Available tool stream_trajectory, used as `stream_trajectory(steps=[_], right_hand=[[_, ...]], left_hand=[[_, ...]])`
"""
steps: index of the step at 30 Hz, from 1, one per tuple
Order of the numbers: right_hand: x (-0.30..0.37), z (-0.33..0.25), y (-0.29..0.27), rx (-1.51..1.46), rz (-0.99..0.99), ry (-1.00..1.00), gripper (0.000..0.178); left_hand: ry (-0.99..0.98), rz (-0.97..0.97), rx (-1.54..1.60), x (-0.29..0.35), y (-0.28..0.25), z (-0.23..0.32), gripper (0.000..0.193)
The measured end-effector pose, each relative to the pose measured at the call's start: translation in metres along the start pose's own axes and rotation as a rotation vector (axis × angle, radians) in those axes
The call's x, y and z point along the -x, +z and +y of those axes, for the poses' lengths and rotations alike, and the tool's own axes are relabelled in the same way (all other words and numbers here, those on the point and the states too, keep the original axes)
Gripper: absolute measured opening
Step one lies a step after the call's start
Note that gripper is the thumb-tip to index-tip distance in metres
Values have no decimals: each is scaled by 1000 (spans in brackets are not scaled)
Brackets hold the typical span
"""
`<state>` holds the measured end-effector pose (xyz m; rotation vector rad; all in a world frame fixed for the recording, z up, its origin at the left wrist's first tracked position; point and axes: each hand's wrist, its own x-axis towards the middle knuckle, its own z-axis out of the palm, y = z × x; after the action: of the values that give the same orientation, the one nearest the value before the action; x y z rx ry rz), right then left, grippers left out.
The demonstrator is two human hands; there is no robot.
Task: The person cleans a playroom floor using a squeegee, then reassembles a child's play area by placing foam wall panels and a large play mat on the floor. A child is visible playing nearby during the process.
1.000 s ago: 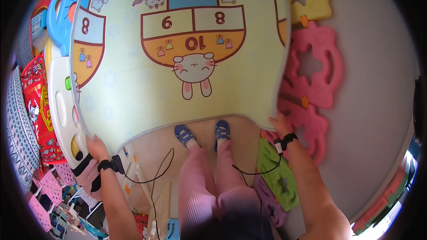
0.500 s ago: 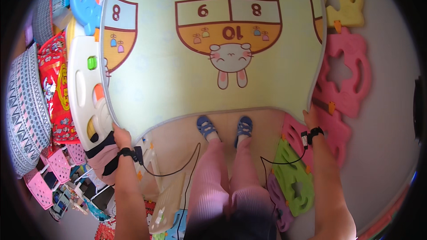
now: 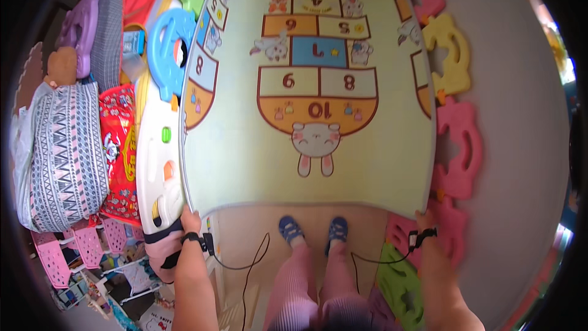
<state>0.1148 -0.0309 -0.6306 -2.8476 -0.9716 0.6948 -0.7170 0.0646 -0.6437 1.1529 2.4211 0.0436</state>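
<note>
A large pale green play mat [image 3: 245, 178] with a printed hopscotch pattern and a bunny face stretches out in front of me. My left hand [image 3: 190, 220] is closed on its near left corner. At the near right corner, my right hand [image 3: 424, 220] is closed on the mat too. Between my hands the near edge bows slightly and hangs above the floor, in front of my feet in blue sandals. Both wrists wear black bands with thin cables. My fingertips are partly hidden at the mat's edges.
Pink fence panels [image 3: 456, 147] and a yellow one [image 3: 450, 49] line the right side. Along the left are a white panel [image 3: 156, 159], a blue one [image 3: 165, 55], a red bag [image 3: 119, 147] and a patterned bundle [image 3: 64, 153]. A green panel [image 3: 398, 276] stands near my right forearm.
The view has shifted so that my hands and the mat's near edge sit lower in it. More of the mat's far part shows. Both hands still hold its corners.
</note>
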Motion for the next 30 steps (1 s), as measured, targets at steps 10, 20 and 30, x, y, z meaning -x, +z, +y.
stream_trajectory(steps=[10, 20, 30], right_hand=[[9, -60, -21, -16, -61, 103, 32], [-1, -80, -19, -41, -123, -88, 28], [15, -13, -3, -40, -98, -80, 32]], left_hand=[[-256, 124, 98, 7, 1, -9, 19], [-231, 182, -33, -9, -11, -6, 17], [-390, 101, -157, 40, -15, -33, 20]])
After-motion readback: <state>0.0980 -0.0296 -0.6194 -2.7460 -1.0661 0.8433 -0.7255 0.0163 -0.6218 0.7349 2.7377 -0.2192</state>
